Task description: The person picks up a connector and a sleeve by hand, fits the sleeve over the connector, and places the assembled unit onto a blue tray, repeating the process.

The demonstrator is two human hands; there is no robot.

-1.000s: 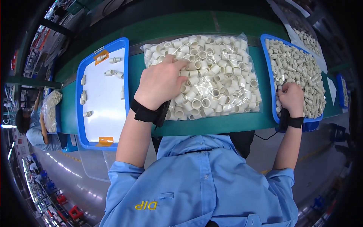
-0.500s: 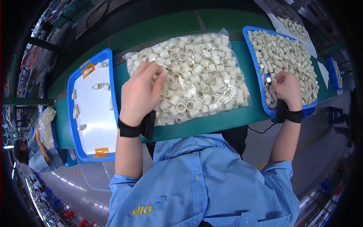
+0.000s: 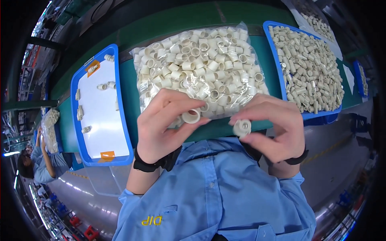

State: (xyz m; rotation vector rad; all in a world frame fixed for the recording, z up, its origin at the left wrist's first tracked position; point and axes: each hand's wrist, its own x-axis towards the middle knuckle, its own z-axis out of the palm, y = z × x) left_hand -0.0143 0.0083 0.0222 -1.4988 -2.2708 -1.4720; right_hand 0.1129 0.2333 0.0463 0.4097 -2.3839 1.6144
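Near the front edge of the bench, my two hands face each other with a small gap between them. My left hand [image 3: 159, 124] is closed on a short, hollow white plastic sleeve [image 3: 192, 117], its open end facing up and towards me. Between the thumb and fingers of my right hand [image 3: 279, 124] is a small white cylindrical part [image 3: 242, 128] with a metallic centre. Just beyond lies a clear plastic bag [image 3: 201, 64] full of similar white sleeves.
A blue tray [image 3: 280, 70] heaped with small cream cylindrical parts stands at the right. Left of the bag, another blue tray [image 3: 78, 138] has a white lining and several assembled pieces. At the far left a co-worker [image 3: 52, 164] works beside another bag [image 3: 51, 126].
My right hand has come out of the heaped tray towards the middle, carrying a cylindrical part. My left hand has moved nearer to me and rightward, off the bag, with a sleeve.
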